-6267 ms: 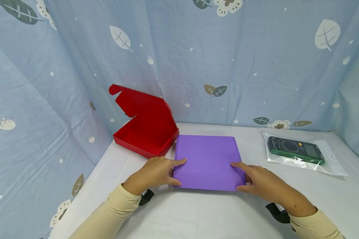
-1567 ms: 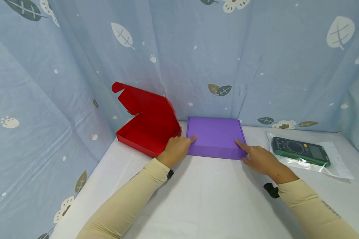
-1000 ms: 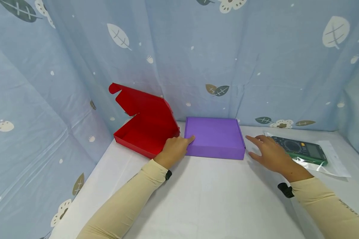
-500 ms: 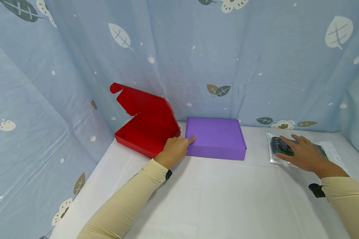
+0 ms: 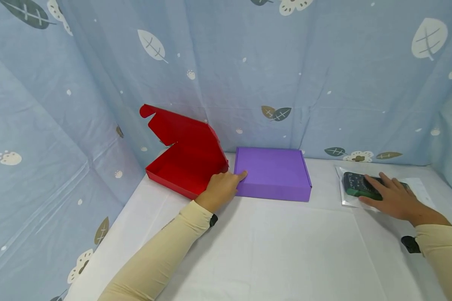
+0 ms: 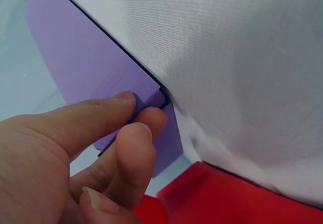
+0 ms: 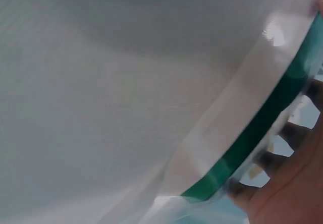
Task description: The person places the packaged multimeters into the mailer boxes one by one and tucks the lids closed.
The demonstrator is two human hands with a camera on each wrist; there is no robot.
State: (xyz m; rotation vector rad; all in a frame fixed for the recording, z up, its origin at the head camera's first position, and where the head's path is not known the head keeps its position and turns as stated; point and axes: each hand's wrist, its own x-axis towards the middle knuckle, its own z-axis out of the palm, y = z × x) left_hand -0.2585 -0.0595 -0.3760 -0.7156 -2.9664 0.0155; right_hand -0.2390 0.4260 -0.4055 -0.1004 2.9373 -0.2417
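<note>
A purple cardboard box [image 5: 271, 167] lies closed at the back middle of the white table. My left hand [image 5: 220, 188] grips its front left corner: one finger lies on the lid in the head view, and the left wrist view shows fingers curled at the corner. To the right, a black and green multimeter [image 5: 361, 186] lies in a clear plastic bag [image 5: 419, 190]. My right hand [image 5: 395, 200] spreads over the multimeter, fingers reaching across its face and thumb by its near edge. The hand hides the meter's right part. Its green side [image 7: 257, 125] shows in the right wrist view.
Left of the purple box stands a red cardboard box [image 5: 184, 163] with its lid raised, close beside my left hand. Light blue patterned curtains [image 5: 226, 75] rise behind and on the left of the white table [image 5: 286, 251].
The purple box was pushed back from the table's middle. My right hand then left its right corner and moved right, over the bagged multimeter. The left hand stayed at the box lately.
</note>
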